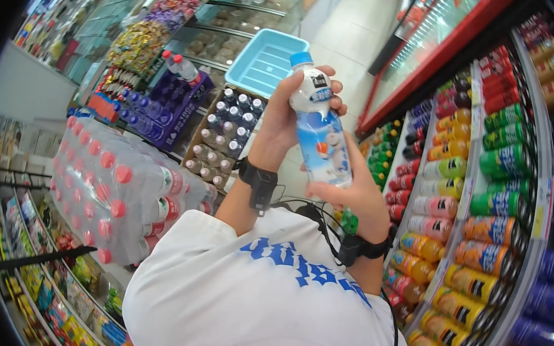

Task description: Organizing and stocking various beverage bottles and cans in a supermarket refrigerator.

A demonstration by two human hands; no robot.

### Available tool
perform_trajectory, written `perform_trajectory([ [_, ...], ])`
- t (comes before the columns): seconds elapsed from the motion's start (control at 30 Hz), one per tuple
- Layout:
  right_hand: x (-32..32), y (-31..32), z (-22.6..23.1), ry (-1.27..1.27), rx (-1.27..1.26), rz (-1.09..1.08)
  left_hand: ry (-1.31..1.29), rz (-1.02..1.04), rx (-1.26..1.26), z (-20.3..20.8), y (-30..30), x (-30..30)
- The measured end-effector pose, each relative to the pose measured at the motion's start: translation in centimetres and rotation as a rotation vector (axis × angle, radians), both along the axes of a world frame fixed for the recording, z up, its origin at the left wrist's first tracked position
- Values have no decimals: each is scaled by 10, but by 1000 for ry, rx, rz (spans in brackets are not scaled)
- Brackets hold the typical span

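Observation:
Between my hands is a white and blue plastic drink bottle point(322, 127) with a blue cap, tilted so that the cap points away from me. My left hand point(284, 103) wraps round its upper part, with fingertips showing on the far right side of the neck. Lower down, my right hand point(360, 185) is closed about the bottle's base, thumb across the bottom and fingers along the side. Both wrists carry a black strapped device. To the right stands an open drinks cooler with rows of bottles point(443, 170) and cans point(483, 262).
A light blue plastic basket point(270, 45) lies beyond my left hand. Shrink-wrapped red-capped bottles point(121, 177) are stacked at left, near a carton of dark bottles point(228, 127) and a purple box point(179, 112). The red-framed glass door point(431, 51) stands open at the upper right.

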State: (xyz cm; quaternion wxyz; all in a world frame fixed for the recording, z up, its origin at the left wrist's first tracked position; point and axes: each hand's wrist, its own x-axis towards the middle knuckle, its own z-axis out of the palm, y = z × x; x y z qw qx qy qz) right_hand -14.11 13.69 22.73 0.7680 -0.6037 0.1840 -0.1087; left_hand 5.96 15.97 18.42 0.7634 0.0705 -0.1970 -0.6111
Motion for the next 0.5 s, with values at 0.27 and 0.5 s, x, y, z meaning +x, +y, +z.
perform_trajectory([
  [0.27, 7, -80, -45, -194, 232, -158, -424, 161, -243, 43, -39, 3],
  [0.5, 45, -136, -90, -148, 234, -230, -1418, 985, 442, 23, -86, 0],
])
